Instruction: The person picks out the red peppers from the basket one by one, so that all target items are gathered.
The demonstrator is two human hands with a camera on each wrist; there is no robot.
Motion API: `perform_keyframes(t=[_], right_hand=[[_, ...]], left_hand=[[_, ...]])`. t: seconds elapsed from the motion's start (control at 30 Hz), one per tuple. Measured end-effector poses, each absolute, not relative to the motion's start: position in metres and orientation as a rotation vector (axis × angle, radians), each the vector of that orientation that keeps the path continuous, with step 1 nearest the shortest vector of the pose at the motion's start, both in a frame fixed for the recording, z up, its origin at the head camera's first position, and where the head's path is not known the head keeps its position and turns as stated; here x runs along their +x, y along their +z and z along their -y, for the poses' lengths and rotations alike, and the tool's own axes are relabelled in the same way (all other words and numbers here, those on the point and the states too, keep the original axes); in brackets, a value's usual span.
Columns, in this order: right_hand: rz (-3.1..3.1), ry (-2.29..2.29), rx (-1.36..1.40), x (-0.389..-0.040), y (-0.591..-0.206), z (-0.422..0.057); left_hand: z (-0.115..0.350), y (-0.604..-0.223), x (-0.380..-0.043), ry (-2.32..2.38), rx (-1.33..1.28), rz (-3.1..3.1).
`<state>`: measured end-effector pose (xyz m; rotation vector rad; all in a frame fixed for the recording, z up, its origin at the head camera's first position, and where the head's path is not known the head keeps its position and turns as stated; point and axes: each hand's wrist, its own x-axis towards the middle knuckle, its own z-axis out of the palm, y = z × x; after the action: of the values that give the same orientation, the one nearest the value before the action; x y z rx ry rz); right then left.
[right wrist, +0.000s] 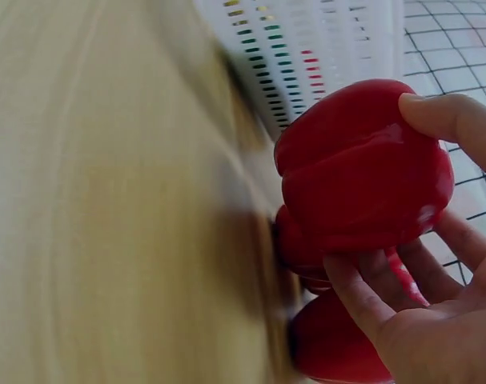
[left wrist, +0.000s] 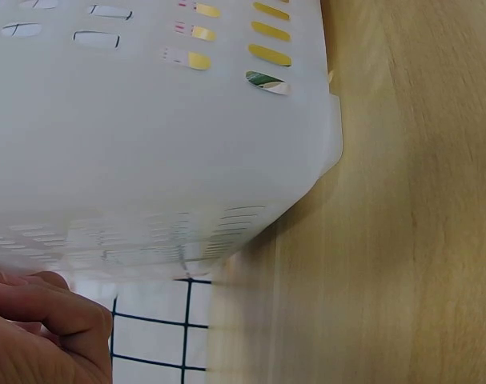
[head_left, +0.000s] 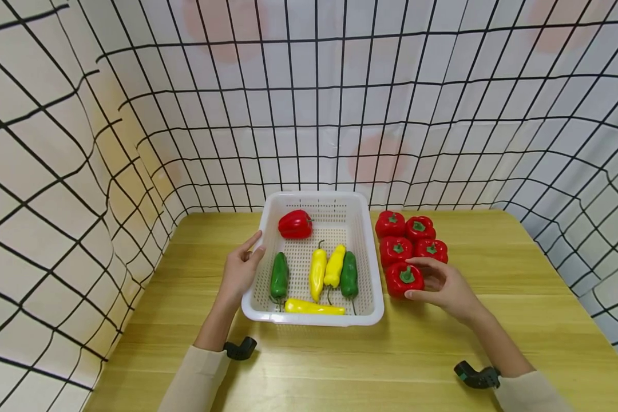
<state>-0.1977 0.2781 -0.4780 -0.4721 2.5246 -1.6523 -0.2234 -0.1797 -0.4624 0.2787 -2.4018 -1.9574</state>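
My right hand grips a red bell pepper between thumb and fingers, just right of a white plastic basket. In the right wrist view this bell pepper appears lifted off the table. Several more red bell peppers stand close behind it, stems up. My left hand holds the basket's left rim; the left wrist view shows its curled fingers at the basket's edge. Inside lie one red bell pepper, two green peppers and three yellow peppers.
Everything stands on a wood-grain table. Black wire grid panels over white cloth rise behind the table and on both sides. The basket's back edge is near the rear panel.
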Motion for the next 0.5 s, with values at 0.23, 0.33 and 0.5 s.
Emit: perform_keyframes(t=[0.23, 0.33, 0.5], right_hand=[[-2.522, -1.655, -0.458, -0.195, -0.488, -0.274], [-2.525, -1.640, -0.448, -0.195, -0.490, -0.273], [-2.546, -1.613, -0.425, -0.193, -0.491, -0.274]], left_hand=[[0.179, -0.464, -0.224, -1.963, 0.267, 2.390], [0.180, -0.464, -0.225, -1.972, 0.267, 2.386], [0.180, -0.466, -0.225, -1.971, 0.271, 2.396]])
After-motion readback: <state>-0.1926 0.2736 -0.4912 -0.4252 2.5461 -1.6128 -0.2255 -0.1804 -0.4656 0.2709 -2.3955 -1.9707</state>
